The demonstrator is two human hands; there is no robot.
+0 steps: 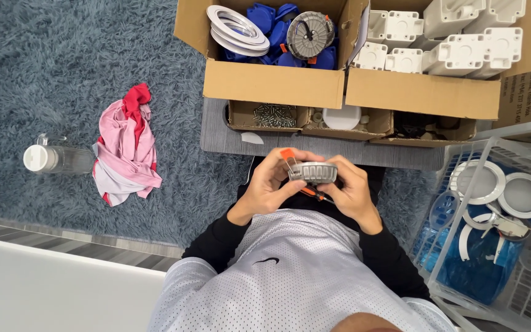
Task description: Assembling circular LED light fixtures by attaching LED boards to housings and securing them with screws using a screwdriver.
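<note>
A round grey ribbed lamp housing (316, 172) with an orange spring clip (287, 154) is gripped by both hands in front of my chest. My left hand (273, 182) clasps its left side, fingers curled over the clip. My right hand (350, 190) holds the right side. A thin orange-and-black screwdriver (314, 195) shows under the housing between the hands; which hand holds it I cannot tell.
Cardboard boxes ahead hold white rings (238, 29), blue parts (271, 15), a grey housing (310, 34) and white plastic blocks (456, 37). Small trays hold screws (273, 115). A clear basket (493, 227) with white rings stands right. A pink cloth (125, 147) and bottle (56, 158) lie left on the rug.
</note>
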